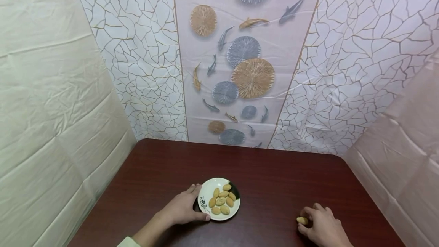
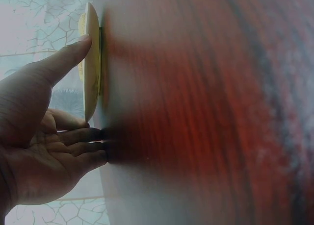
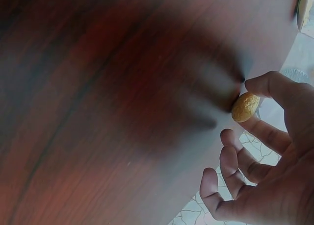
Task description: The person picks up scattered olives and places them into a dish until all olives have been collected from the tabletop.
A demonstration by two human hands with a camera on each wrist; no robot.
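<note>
A small round plate (image 1: 204, 193), white with a dark patch and a leafy print, bears several oval, yellow-brown nut-like pieces (image 1: 220, 201). My left hand (image 1: 183, 207) rests at its left side, thumb and index finger spread along the rim. In the left wrist view the thumb (image 2: 73, 53) lies straight against the plate's edge (image 2: 91, 63), while the lower fingertips reach the tabletop. My right hand (image 1: 324, 224), at the right front, pinches one oval nut-like piece (image 3: 245, 107) with wrinkled skin between thumb and index finger, close over the table. Its other fingers are bent and hold nothing.
The dark red-brown wooden table (image 1: 267, 178) has rounded far corners. Behind it hangs a patterned cloth (image 1: 223, 68) with fish and round motifs. Pale padded cloth walls (image 1: 41, 125) stand on both sides.
</note>
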